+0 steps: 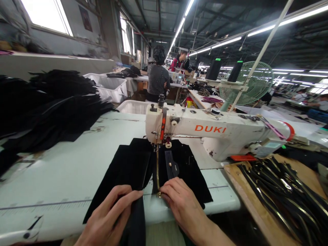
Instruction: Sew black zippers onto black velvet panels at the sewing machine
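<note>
Two black fabric panels lie under the head of a white sewing machine, the left panel and the right panel. Between them a black zipper with gold teeth runs from the presser foot toward me. My left hand is closed on the left panel's inner edge, with thumb and forefinger together. At the zipper's near end, my right hand pinches the tape beside a gold slider. A short zippered pocket with a small tab shows on the right panel. Fingers hide part of the fabric.
Piled black fabric pieces cover the table's left side. On the right, a wooden board bears several gold-toothed zippers. Behind the machine are a white bin, thread cones, a green fan and a seated person.
</note>
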`<state>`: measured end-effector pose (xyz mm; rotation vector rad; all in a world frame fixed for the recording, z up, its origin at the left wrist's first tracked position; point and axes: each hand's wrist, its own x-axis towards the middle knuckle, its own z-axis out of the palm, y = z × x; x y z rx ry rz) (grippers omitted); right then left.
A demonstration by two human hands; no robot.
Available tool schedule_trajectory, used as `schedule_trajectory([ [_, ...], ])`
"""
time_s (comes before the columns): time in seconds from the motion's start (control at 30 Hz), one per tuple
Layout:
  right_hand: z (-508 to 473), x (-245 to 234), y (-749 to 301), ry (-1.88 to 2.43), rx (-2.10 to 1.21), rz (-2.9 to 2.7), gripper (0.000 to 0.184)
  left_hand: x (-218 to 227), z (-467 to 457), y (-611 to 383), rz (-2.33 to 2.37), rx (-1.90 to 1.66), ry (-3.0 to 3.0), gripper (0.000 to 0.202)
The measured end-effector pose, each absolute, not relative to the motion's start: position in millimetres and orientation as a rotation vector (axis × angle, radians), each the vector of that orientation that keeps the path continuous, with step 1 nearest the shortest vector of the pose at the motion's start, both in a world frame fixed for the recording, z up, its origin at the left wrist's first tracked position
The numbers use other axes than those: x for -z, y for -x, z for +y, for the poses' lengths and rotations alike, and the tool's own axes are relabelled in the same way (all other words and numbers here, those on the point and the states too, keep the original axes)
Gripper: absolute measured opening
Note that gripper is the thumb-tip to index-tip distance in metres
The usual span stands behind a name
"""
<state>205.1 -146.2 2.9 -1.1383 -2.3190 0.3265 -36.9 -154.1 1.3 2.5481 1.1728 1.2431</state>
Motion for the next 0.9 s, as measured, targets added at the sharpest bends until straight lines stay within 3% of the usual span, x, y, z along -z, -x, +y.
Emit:
schedule_trajectory([
  [0.2, -136, -17, -203, 1.065, -0.083, -2.659, 0.014, 8, -157, 37, 1.115, -1.049, -2.755, 0.049],
  [0.53, -127, -14, -192, 1.287, -0.200, -2.618, 0.014, 17, -149, 19, 1.313, -1.037, -2.656, 0.025],
  [0.63, -122, -28, -199, 1.175, -0.363, -2.634, 0.003, 15, -145, 16, 1.254, -1.025, -2.651, 0.022],
  [0.77, -125, -43, -211, 1.106, -0.597, -2.680, 0.025, 14, -142, 15, 1.156, -1.016, -2.616, 0.026],
  [0.9, -127, -34, -210, 1.103, -0.662, -2.576, 0.035, 14, -141, 16, 1.141, -1.052, -2.566, 0.021],
])
